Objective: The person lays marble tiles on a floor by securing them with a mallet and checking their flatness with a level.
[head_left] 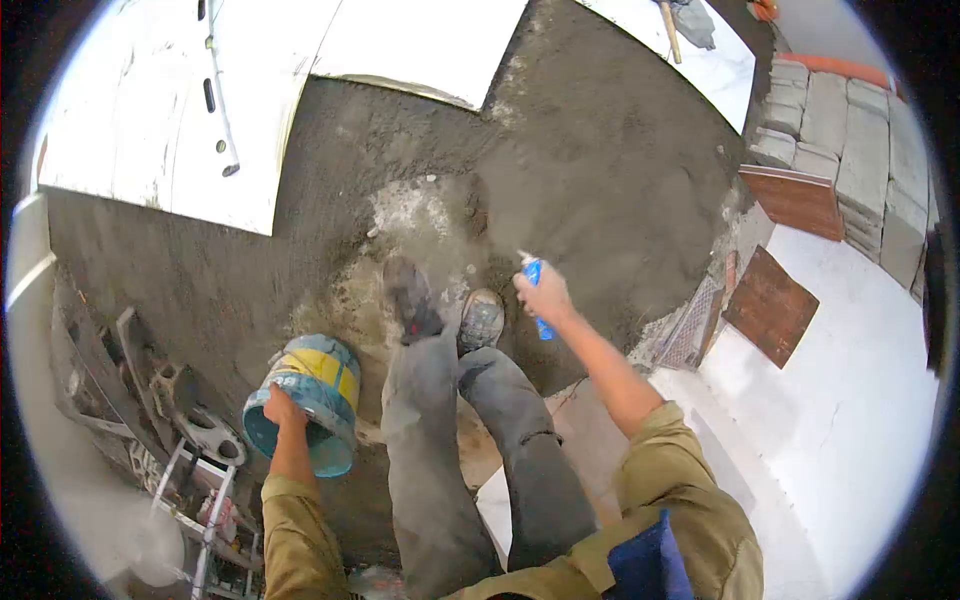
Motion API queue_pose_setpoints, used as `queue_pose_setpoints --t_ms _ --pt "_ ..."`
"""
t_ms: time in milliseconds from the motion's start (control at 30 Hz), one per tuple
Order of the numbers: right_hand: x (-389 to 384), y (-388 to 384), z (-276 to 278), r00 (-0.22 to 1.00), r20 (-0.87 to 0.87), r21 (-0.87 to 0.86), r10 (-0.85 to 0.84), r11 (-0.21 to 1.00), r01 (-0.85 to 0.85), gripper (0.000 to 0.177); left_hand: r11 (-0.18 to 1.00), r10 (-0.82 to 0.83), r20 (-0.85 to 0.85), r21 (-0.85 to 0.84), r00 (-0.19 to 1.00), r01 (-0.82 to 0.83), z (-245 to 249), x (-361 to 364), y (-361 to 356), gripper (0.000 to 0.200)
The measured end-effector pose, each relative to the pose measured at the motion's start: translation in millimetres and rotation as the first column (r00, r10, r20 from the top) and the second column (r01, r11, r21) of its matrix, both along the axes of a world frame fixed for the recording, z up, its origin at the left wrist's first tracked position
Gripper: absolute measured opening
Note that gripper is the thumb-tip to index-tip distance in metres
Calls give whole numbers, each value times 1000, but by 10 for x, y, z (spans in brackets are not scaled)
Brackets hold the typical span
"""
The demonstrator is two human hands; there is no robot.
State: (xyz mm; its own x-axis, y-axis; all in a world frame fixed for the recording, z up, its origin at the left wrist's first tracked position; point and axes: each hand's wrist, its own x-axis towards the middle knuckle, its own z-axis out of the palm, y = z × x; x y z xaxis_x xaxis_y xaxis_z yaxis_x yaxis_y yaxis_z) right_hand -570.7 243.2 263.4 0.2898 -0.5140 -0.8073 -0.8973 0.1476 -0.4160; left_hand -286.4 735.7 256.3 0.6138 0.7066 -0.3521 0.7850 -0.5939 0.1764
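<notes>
My left hand [284, 407] is closed on a teal bucket [345, 385] with a yellow band, tilted beside my left leg, its open end toward me. What the bucket holds cannot be made out. In front of my right knee, my right hand [545, 294] is wrapped round a blue tube-like object [536, 290] with a pale tip, held above the grey mortar floor [620, 190]. My dusty shoes stand on the rough floor between the two hands.
Large white tiles [400, 45] lie ahead, one under a long level [215, 95]. A mallet [669, 30] rests on another tile at the upper right. Stacked grey blocks [865, 140] and brown tiles [771, 306] are at the right. A stepladder [207, 535] and debris are at the lower left.
</notes>
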Motion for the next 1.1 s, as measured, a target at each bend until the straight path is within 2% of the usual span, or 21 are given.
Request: queue_pose_setpoints --t_ms 33,100,167,233,300,333,367,400,433,467,500,733,767,800,833,867,900,933,967,1033,1100 --pt "30 -234 75 982 -57 153 -179 971 185 39 1000 -21 1 -1 1000 21 -16 -16 101 60" --pt "115 -816 -8 973 -76 63 -216 973 221 41 998 -21 11 -67 1000 22 -189 18 285 67" --pt "78 -1278 -292 999 47 -262 -13 965 25 42 999 -48 -107 -5 993 48 -18 39 202 73" --pt "470 -1759 227 990 91 -3 -105 994 106 40 996 -54 -215 61 975 69 128 70 52 79" --pt "481 -2190 -22 960 -27 -120 279 952 -280 35 983 146 -392 -43 908 -177 280 128 -70 84" --pt "537 -2270 7 962 -35 -100 269 957 -271 35 949 158 -433 -182 888 -257 367 138 -94 77" --pt "654 -2371 116 851 -180 -210 494 825 -524 33 954 159 -441 -161 883 -252 14 161 689 77" --pt "742 -2450 177 672 -336 -271 660 616 -740 31 922 -371 -506 -305 779 241 -187 160 1219 73" --pt "780 -2509 161 672 -328 -252 664 624 -739 31 628 -771 -480 -471 418 619 -97 253 1201 69" --pt "811 -2554 128 588 -344 -295 732 510 -808 29 863 -504 -608 -328 613 384 72 155 895 63" --pt "853 -2582 98 497 -364 -339 788 384 -859 27 870 -490 -621 -312 611 381 145 185 950 63" --pt "1208 -2551 -103 442 -354 -374 824 309 -875 21 703 -693 -690 -585 207 403 -116 337 1076 56" --pt "1254 -2540 -143 441 -348 -369 827 311 -876 21 916 -389 -772 -382 503 122 -63 365 1083 52" --pt "1303 -2545 -182 427 -362 -360 828 298 -884 21 956 14 -752 -184 659 -230 133 443 696 47" --pt "1341 -2554 -213 412 -377 -349 830 284 -893 22 957 20 -755 -176 655 -232 -39 346 1060 47" --pt "1380 -2578 -234 408 -375 -346 832 283 -895 22 813 -567 -655 -543 500 211 -176 320 1353 49" --pt "1428 -2595 -252 388 -396 -299 832 282 -911 34 358 -929 -352 -792 109 494 39 450 1029 50" --pt "1473 -2604 -263 366 -415 -253 833 281 -926 50 365 -927 -358 -790 113 492 11 431 1230 50" --pt "1507 -2612 -264 364 -410 -251 836 280 -927 50 524 -850 -481 -727 216 443 -24 413 1437 54" --pt "1550 -2644 -250 394 -381 -277 836 303 -912 22 667 -744 -591 -644 310 374 -7 425 1396 58" --pt "1575 -2665 -240 392 -374 -259 840 311 -914 22 553 -769 -639 -638 33 535 -12 441 1266 61"
